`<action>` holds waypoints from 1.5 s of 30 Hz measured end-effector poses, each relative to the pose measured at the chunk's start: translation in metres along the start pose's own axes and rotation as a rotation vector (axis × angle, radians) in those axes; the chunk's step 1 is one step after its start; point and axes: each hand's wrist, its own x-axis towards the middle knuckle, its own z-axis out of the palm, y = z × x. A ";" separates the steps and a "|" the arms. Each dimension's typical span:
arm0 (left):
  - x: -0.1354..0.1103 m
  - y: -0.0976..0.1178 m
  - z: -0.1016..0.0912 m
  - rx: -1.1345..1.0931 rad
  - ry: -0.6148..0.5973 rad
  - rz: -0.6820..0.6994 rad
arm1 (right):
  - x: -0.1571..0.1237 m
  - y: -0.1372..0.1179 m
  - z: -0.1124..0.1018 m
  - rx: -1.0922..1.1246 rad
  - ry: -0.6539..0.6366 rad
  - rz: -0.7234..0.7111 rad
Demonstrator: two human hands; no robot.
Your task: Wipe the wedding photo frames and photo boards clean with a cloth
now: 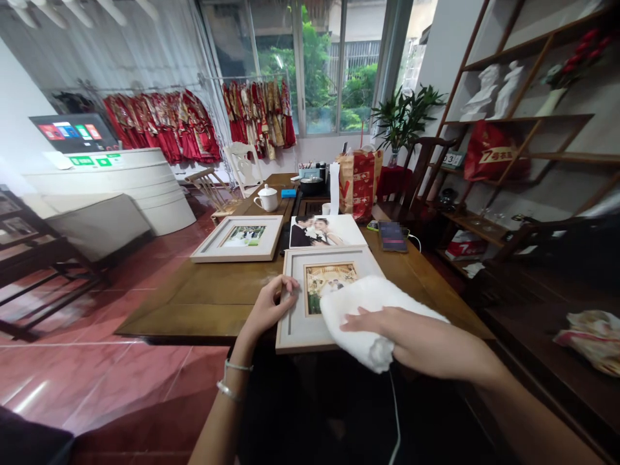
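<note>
A pale picture frame with a small wedding photo lies flat at the near edge of the wooden table. My left hand has its fingers curled on the frame's left side, gripping that edge. A thick white cloth covers the frame's lower right part and hides that corner. My right hand is closed on the cloth and presses it against the frame. Behind it lies a white photo panel showing a couple. Another framed photo lies to the left.
On the wooden table stand a lidded white mug, a dark pot and a red-and-brown paper bag. At the right, a phone has a white cable plugged in. Wooden shelving rises on the right.
</note>
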 end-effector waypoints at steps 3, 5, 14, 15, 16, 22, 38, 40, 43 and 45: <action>0.000 0.000 0.000 -0.011 -0.002 0.011 | 0.005 0.016 -0.005 -0.131 0.099 0.161; -0.001 -0.001 -0.001 -0.014 -0.005 0.016 | 0.022 0.033 -0.009 -0.218 0.133 0.255; 0.000 -0.003 -0.001 -0.028 -0.002 0.004 | 0.085 0.066 -0.012 -0.275 0.189 0.199; 0.000 -0.003 -0.001 -0.025 0.000 0.005 | 0.082 0.059 -0.007 -0.255 0.179 0.166; -0.001 -0.003 -0.001 -0.023 0.002 0.006 | 0.077 0.050 -0.002 -0.229 0.163 0.121; -0.002 0.000 -0.001 -0.016 0.003 0.005 | 0.014 -0.004 0.014 -0.049 -0.031 -0.066; -0.002 -0.002 -0.002 -0.031 0.014 -0.004 | 0.094 0.077 -0.020 -0.300 0.286 0.282; -0.002 -0.002 -0.001 -0.031 0.013 -0.008 | 0.108 0.073 -0.020 -0.289 0.275 0.271; -0.002 -0.002 -0.001 -0.031 0.015 -0.005 | 0.119 0.053 -0.009 -0.270 0.228 0.209; -0.002 -0.001 -0.001 -0.030 0.018 -0.005 | 0.116 0.035 0.004 -0.249 0.186 0.129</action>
